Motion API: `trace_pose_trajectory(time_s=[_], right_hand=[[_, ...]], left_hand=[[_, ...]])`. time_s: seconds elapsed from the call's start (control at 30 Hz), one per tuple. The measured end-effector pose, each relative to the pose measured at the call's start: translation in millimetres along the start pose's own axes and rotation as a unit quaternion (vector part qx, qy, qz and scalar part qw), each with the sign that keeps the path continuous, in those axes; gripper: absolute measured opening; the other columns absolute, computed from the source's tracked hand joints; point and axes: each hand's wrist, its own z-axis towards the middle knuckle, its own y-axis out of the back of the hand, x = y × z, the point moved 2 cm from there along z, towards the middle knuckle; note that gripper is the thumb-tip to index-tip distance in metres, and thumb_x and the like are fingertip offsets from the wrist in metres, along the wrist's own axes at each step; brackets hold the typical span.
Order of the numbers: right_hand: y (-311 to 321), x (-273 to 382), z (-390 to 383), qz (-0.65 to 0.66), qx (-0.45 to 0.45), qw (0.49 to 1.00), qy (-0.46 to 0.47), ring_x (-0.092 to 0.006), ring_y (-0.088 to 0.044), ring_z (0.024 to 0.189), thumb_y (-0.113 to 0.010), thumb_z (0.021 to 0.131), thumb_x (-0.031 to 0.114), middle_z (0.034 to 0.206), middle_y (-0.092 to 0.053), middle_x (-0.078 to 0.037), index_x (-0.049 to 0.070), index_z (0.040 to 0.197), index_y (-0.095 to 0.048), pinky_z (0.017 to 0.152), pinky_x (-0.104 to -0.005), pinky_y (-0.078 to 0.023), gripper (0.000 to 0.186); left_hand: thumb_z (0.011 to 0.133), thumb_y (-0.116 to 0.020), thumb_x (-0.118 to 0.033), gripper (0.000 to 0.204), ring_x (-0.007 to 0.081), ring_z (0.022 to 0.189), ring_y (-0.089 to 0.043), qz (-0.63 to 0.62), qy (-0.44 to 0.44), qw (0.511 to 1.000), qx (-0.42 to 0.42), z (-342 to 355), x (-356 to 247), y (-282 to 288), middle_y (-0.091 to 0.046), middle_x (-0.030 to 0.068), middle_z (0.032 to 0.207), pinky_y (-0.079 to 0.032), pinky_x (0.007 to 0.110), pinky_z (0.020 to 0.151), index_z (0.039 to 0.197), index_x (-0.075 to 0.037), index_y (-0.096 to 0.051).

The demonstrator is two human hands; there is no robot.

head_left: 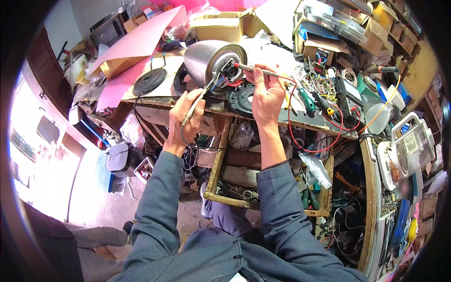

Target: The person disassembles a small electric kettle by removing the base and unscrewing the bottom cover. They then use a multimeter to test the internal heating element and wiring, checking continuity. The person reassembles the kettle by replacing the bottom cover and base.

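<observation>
A metal kettle body [199, 58] lies on its side on the bench, its underside facing right and toward me. Red and blue wires [233, 83] come out of the dark round fitting [230, 72] in its underside. My left hand [185, 115] pinches a test probe [193, 107] angled up to the underside. From the right, my right hand [268, 94] grips a second test probe [263, 70], with a red lead behind it, its red end close to the fitting. I cannot tell exactly what the tips touch. A black round plate [241, 99] sits below the kettle.
A round black base [150, 81] with a cord is at the left. Pliers [307, 101], tangled wires and a black meter-like device [347, 94] crowd the right. Below the bench edge, an open wooden drawer [213, 174] holds tools and parts. Another person's legs [98, 244] show lower left.
</observation>
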Motion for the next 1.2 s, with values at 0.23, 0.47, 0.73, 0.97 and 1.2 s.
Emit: trace_pose_trajectory(time_s=[0.23,0.47,0.73,0.97,1.2], right_hand=[[1.2,-4.7,0.1,-0.015,0.011,1.000,-0.005,-0.0149,-0.075,0.090,-0.063,0.106,0.005,0.099,-0.077,-0.011,-0.006,0.115,-0.068,0.084,-0.0272,-0.060,0.015],[0.3,-3.3,0.1,0.007,0.009,1.000,-0.002,-0.0160,-0.075,0.093,-0.063,0.106,0.004,0.099,-0.077,-0.012,-0.007,0.116,-0.068,0.086,-0.0281,-0.062,0.015],[-0.4,-3.1,-1.0,0.006,0.011,1.000,0.000,-0.0168,-0.075,0.093,-0.063,0.105,0.004,0.103,-0.077,-0.013,-0.007,0.117,-0.067,0.087,-0.0288,-0.062,0.016],[7.9,-11.3,3.4,-0.114,-0.002,0.993,0.042,-0.0126,-0.072,0.082,-0.066,0.105,0.008,0.090,-0.077,-0.007,-0.003,0.111,-0.071,0.075,-0.0273,-0.057,0.014],[-1.0,-6.2,-0.2,-0.052,-0.011,0.998,0.022,-0.0110,-0.069,0.076,-0.068,0.103,0.007,0.084,-0.075,-0.008,-0.002,0.110,-0.070,0.069,-0.0264,-0.055,0.011]], left_hand=[[0.104,-0.065,-0.017,0.028,0.0307,0.102,-0.073,0.067,-0.067,0.996,0.004,2.5,3.6,1.8,-0.074,0.0186,0.114,-0.055,0.038,0.093,0.126,0.000,-0.068],[0.102,-0.066,-0.019,0.027,0.0399,0.107,-0.071,0.054,-0.059,0.997,-0.002,3.7,3.7,0.0,-0.074,0.0205,0.113,-0.052,0.048,0.103,0.123,-0.002,-0.069],[0.102,-0.067,-0.020,0.027,0.0430,0.109,-0.070,0.039,-0.040,0.998,-0.002,1.2,7.6,-0.1,-0.074,0.0207,0.112,-0.051,0.052,0.105,0.123,-0.003,-0.069],[0.101,-0.064,-0.005,0.022,0.0213,0.091,-0.069,0.001,-0.054,0.998,-0.024,3.3,7.5,-7.9,-0.072,0.0116,0.103,-0.055,0.035,0.082,0.122,-0.001,-0.070],[0.106,-0.062,-0.017,0.028,0.0259,0.105,-0.073,0.006,-0.012,1.000,0.000,0.1,8.6,-3.4,-0.076,0.0152,0.113,-0.055,0.036,0.093,0.128,0.000,-0.068]])
